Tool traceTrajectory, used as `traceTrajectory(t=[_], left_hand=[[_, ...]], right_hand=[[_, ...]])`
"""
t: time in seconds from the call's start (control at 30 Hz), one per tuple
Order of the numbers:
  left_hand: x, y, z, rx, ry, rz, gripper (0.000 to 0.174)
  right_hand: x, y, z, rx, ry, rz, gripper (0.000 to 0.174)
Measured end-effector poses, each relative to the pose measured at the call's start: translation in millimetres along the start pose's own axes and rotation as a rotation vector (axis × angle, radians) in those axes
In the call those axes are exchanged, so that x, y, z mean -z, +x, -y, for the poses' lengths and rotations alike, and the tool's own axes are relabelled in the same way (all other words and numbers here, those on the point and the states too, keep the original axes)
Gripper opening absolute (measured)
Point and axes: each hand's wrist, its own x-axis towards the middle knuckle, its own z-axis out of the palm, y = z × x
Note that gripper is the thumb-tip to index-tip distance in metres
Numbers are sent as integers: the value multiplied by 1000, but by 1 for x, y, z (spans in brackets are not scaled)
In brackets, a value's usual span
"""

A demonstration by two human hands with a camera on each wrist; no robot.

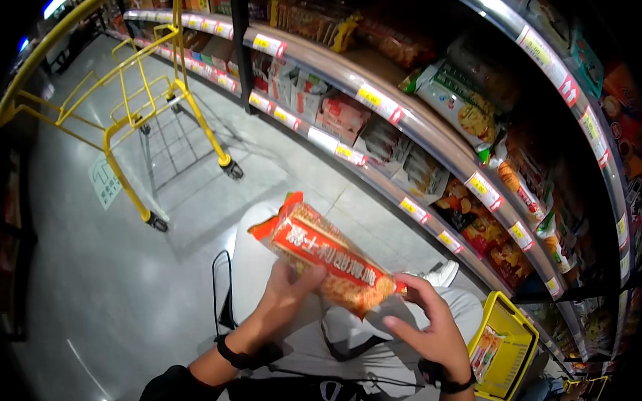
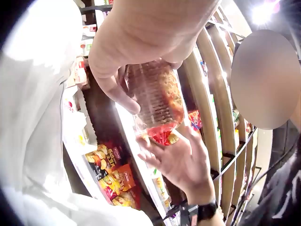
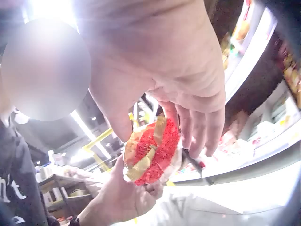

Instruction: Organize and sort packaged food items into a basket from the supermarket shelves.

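Observation:
A red and clear packet of crackers [image 1: 333,259] is held slantwise above the person's lap. My left hand [image 1: 286,297] grips it at its upper-left part, the thumb lying over the printed front. Through the clear wrap, a stack of crackers shows in the left wrist view, where the left hand [image 2: 141,40] comes from above. My right hand [image 1: 438,329] is at the lower-right end, fingertips right at the crimped tip, thumb spread away. The right wrist view faces the red packet end [image 3: 155,150], with the right hand [image 3: 162,70] loosely around it.
Shelves with price-tag rails [image 1: 374,100] run along the right, stocked with snack packages [image 1: 461,106]. A yellow basket [image 1: 504,350] holding a packet stands by the right wrist. Further off at the left is a yellow wheeled cart [image 1: 107,132] on the grey floor [image 1: 122,283].

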Motion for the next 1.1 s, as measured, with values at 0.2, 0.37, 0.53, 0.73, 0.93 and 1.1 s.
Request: traceTrajectory(t=[0.2, 0.37, 0.53, 0.73, 0.93, 1.1], left_hand=[[-30, 130, -77, -141, -31, 9, 58], [-48, 257, -144, 28, 99, 159, 75], [-66, 343, -165, -15, 282, 2, 67], [-90, 356, -165, -92, 204, 4, 51], [-106, 341, -168, -82, 90, 21, 52], [-103, 342, -172, -33, 76, 75, 47]], right_hand=[[47, -92, -63, -216, 23, -413, 50], [51, -168, -117, -233, -548, -586, 61], [32, -168, -117, -296, -580, -422, 86], [16, -163, -146, -339, -657, -438, 90], [13, -170, -162, -300, -663, -469, 75], [7, -179, -173, -275, -602, -484, 58]])
